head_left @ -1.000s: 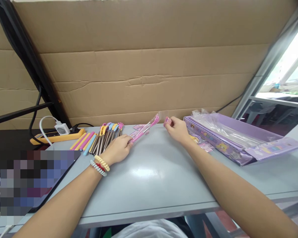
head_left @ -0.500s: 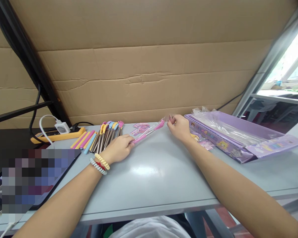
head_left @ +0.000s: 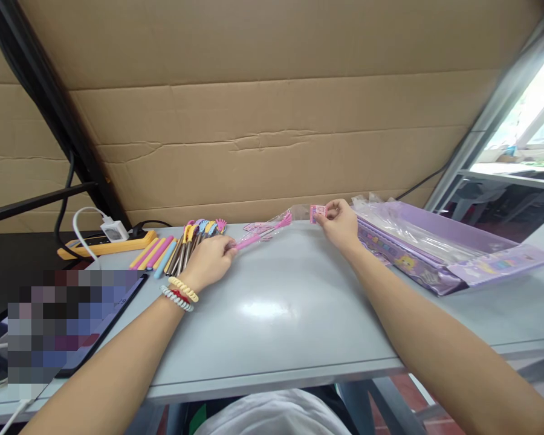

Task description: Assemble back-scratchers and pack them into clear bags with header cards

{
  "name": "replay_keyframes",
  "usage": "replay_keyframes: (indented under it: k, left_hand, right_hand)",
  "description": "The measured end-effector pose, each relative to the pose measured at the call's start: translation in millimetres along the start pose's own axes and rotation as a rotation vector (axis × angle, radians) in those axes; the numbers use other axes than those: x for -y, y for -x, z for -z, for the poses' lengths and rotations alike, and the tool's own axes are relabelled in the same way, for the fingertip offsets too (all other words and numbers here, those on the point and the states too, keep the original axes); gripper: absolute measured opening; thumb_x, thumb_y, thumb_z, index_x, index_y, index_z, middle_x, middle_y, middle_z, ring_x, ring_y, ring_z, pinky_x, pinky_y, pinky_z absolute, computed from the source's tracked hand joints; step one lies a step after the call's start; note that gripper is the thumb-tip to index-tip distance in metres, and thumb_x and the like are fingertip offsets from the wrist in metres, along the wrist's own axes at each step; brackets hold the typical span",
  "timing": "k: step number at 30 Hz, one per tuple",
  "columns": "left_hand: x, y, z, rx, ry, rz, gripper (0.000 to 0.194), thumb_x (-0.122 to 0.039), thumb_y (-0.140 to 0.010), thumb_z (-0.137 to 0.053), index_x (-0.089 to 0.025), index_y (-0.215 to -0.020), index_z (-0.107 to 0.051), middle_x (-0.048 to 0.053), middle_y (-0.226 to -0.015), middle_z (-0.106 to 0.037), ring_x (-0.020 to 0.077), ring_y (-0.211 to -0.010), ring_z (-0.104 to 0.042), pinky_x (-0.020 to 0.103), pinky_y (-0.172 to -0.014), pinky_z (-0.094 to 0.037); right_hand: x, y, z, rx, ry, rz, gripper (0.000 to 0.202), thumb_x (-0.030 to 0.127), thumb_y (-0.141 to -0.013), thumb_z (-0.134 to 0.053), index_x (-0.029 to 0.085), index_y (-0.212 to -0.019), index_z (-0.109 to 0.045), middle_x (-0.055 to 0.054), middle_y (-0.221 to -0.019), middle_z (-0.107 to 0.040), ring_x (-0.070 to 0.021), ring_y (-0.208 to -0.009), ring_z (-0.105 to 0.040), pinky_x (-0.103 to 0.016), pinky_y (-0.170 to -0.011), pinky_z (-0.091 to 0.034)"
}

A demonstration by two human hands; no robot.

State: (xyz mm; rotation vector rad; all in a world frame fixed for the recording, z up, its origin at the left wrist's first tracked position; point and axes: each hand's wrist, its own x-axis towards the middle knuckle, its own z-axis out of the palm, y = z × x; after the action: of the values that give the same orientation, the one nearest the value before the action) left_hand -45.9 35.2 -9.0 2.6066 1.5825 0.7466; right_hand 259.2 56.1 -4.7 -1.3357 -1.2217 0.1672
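My left hand [head_left: 213,257] is closed on the near end of a pink back scratcher [head_left: 247,241], which lies inside a clear plastic sleeve [head_left: 272,226]. The sleeve slants up and right above the table, with the scratcher's pink head [head_left: 285,220] towards its far end. My right hand [head_left: 340,225] pinches a small pink printed card [head_left: 317,213] at the sleeve's clear far end; whether the card is attached cannot be made out. Beside my left hand lies a row of back scratchers [head_left: 193,244] with metal rods and coloured heads. More pink cards [head_left: 256,228] lie behind the sleeve.
A purple printed box [head_left: 408,263] with clear plastic sleeves [head_left: 403,226] on it stands at the right. Coloured sticks [head_left: 156,254], a yellow power strip [head_left: 104,244] with a white charger [head_left: 114,231], and a tablet [head_left: 113,320] are at the left. A cardboard panel [head_left: 272,169] rises behind the table.
My right hand has moved slightly right and up, and the pink card now faces me in its fingers. My left hand has shifted a little left with the sleeved back scratcher.
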Motion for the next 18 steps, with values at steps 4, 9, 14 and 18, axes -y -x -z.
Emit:
replay_keyframes:
  k: [4,9,14,18]
  left_hand:
    - [1.4,-0.3,1.6,-0.069,0.028,0.054,0.028,-0.034,-0.083,-0.047,-0.019,-0.094,-0.068,0.006,-0.09,-0.071,0.0224,-0.082,-0.063,0.032,-0.073,-0.045]
    - [-1.9,1.4,3.5,-0.043,0.03,0.02,0.028,-0.035,-0.084,-0.046,-0.018,-0.09,-0.068,0.006,-0.085,-0.071,0.0221,-0.077,-0.062,0.032,-0.069,-0.044]
    - [-6.1,2.7,5.2,-0.042,0.041,0.012,0.027,-0.033,-0.083,-0.046,-0.018,-0.088,-0.068,0.006,-0.086,-0.071,0.0212,-0.078,-0.062,0.031,-0.07,-0.044]
    - [-6.6,2.8,7.0,-0.065,0.074,0.01,0.025,-0.029,-0.083,-0.046,-0.018,-0.085,-0.068,0.005,-0.084,-0.071,0.0203,-0.078,-0.062,0.03,-0.072,-0.044]
  right_hand:
    - [2.7,0.3,-0.4,0.042,-0.118,-0.044,0.034,0.032,-0.053,-0.072,0.021,-0.073,-0.046,0.004,-0.056,-0.057,-0.0138,-0.052,-0.051,-0.026,-0.053,-0.037]
    - [5.4,1.4,1.3,0.053,-0.126,-0.056,0.04,0.036,-0.048,-0.077,0.02,-0.069,-0.047,0.004,-0.055,-0.056,-0.0124,-0.052,-0.05,-0.025,-0.051,-0.036]
    - [7.8,2.9,2.1,0.088,-0.117,-0.046,0.042,0.038,-0.046,-0.079,0.019,-0.069,-0.049,0.003,-0.055,-0.057,-0.0138,-0.053,-0.053,-0.026,-0.052,-0.038]
    - [6.9,4.2,0.3,0.136,-0.102,-0.017,0.034,0.043,-0.057,-0.074,0.017,-0.068,-0.055,0.002,-0.056,-0.056,-0.0113,-0.052,-0.049,-0.026,-0.053,-0.038]
